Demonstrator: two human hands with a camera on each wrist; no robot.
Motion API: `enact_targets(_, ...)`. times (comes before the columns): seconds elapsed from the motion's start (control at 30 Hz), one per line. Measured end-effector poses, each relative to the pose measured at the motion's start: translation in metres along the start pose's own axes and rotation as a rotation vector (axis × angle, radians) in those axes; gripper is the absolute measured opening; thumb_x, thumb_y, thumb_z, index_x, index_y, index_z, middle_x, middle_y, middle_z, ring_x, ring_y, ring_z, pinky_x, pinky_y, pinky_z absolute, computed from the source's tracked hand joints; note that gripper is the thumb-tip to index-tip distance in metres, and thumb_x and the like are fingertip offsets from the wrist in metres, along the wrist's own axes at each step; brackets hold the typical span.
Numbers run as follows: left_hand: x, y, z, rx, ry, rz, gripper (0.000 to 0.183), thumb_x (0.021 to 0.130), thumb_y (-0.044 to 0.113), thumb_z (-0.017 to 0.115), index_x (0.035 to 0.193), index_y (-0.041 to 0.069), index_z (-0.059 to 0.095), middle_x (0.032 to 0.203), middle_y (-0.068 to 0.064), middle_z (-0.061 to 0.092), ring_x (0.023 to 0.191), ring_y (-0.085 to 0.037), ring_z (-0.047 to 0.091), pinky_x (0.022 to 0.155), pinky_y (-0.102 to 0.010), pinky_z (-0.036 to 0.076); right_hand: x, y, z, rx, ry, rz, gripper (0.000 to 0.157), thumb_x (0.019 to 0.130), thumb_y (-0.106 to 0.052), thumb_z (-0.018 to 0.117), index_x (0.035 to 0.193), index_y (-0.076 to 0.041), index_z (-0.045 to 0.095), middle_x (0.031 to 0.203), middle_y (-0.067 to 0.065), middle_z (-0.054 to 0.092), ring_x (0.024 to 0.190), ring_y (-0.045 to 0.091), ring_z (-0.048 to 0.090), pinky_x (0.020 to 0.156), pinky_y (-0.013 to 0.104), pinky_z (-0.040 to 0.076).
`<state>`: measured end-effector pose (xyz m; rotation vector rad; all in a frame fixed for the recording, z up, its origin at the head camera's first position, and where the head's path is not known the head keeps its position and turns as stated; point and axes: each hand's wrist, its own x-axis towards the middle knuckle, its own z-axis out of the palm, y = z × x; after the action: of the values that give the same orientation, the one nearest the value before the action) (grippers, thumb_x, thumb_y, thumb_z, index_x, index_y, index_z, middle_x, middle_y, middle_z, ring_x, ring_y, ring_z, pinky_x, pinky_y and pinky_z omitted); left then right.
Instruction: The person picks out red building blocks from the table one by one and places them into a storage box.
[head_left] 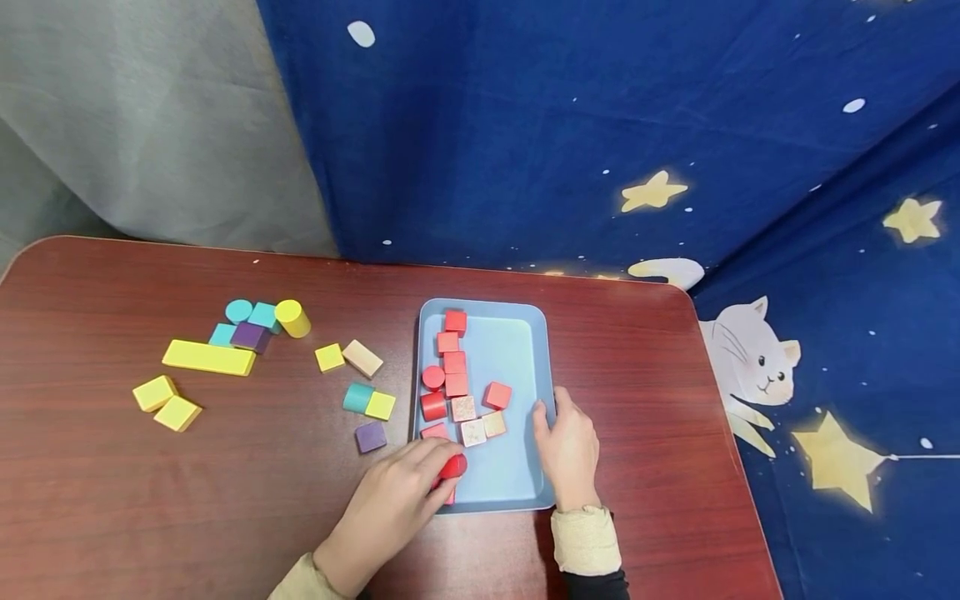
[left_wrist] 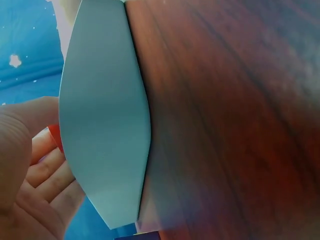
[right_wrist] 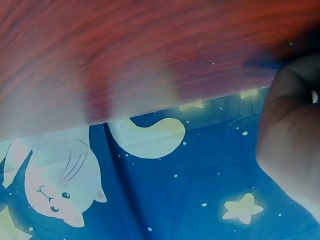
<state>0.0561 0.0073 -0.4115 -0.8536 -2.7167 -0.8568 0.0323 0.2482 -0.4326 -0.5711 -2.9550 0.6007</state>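
Observation:
My left hand (head_left: 401, 492) pinches a red cylinder block (head_left: 453, 467) between thumb and fingers over the near left corner of a light blue tray (head_left: 491, 507). In the left wrist view, the tray's outer wall (left_wrist: 105, 115) covers part of that hand (left_wrist: 30, 175), and a red bit shows by the fingers. At the tray's right side, my right hand (head_left: 572, 454) grips the rim, thumb over it and fingers outside. Several red blocks (head_left: 454, 362) line the tray's left side. Beside them are a lone red cube (head_left: 497, 395) and speckled pale cubes (head_left: 473, 432).
Left of the tray lie a purple cube (head_left: 371, 437), a teal cylinder (head_left: 358, 397), yellow cubes (head_left: 381, 406) and a plain wooden block (head_left: 363, 358). Farther left are a long yellow block (head_left: 208, 357) and a teal, purple and yellow cluster. A blue curtain (head_left: 487, 133) hangs behind the table.

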Motion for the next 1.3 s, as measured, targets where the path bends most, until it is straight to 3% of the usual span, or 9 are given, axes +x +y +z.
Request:
enact_targets(0.2, 0.005, 0.002, 0.004, 0.039, -0.041, 0.005, 0.037, 0.073, 0.025, 0.091, 0.105, 0.016, 0.074, 0.097, 0.006, 0.073, 0.084, -0.007, 0.068, 0.073, -0.025, 0.059, 0.001, 0.0, -0.001, -0.001, 0.002, -0.005, 0.026, 0.095, -0.026, 0.062, 0.114, -0.01, 0.066, 0.093, 0.018, 0.074, 0.084, 0.042, 0.071, 0.062, 0.057, 0.052)
enact_targets(0.47, 0.011, 0.005, 0.014, 0.074, -0.003, 0.025, 0.033, 0.073, 0.021, 0.088, 0.102, 0.014, 0.073, 0.09, 0.006, 0.071, 0.083, -0.01, 0.067, 0.075, -0.025, 0.057, 0.0, 0.002, 0.0, -0.002, 0.006, -0.002, 0.026, 0.094, -0.026, 0.063, 0.115, -0.009, 0.066, 0.092, 0.018, 0.074, 0.082, 0.042, 0.071, 0.061, 0.056, 0.052)
enact_targets(0.77, 0.013, 0.008, 0.018, 0.109, -0.031, -0.037, 0.036, 0.073, 0.02, 0.089, 0.102, 0.015, 0.069, 0.088, 0.004, 0.07, 0.084, -0.013, 0.066, 0.077, -0.028, 0.057, 0.001, 0.001, 0.0, 0.001, 0.013, -0.012, 0.024, 0.095, -0.027, 0.063, 0.112, -0.01, 0.066, 0.089, 0.018, 0.073, 0.082, 0.042, 0.071, 0.062, 0.056, 0.052)
enact_targets(1.03, 0.015, 0.007, 0.022, 0.108, -0.009, -0.019, 0.036, 0.073, 0.016, 0.089, 0.101, 0.014, 0.068, 0.087, 0.002, 0.069, 0.083, -0.015, 0.066, 0.077, -0.029, 0.058, 0.0, 0.001, 0.0, 0.005, 0.006, -0.003, 0.026, 0.095, -0.027, 0.063, 0.114, -0.01, 0.066, 0.091, 0.017, 0.074, 0.082, 0.041, 0.071, 0.062, 0.056, 0.052)
enact_targets(1.3, 0.019, 0.006, 0.024, 0.112, -0.031, -0.037, 0.037, 0.073, 0.018, 0.09, 0.103, 0.015, 0.068, 0.088, 0.002, 0.069, 0.081, -0.014, 0.064, 0.076, -0.028, 0.058, 0.001, 0.001, -0.001, 0.008, 0.003, -0.003, 0.026, 0.095, -0.027, 0.062, 0.113, -0.009, 0.066, 0.089, 0.018, 0.073, 0.082, 0.042, 0.071, 0.061, 0.056, 0.051)
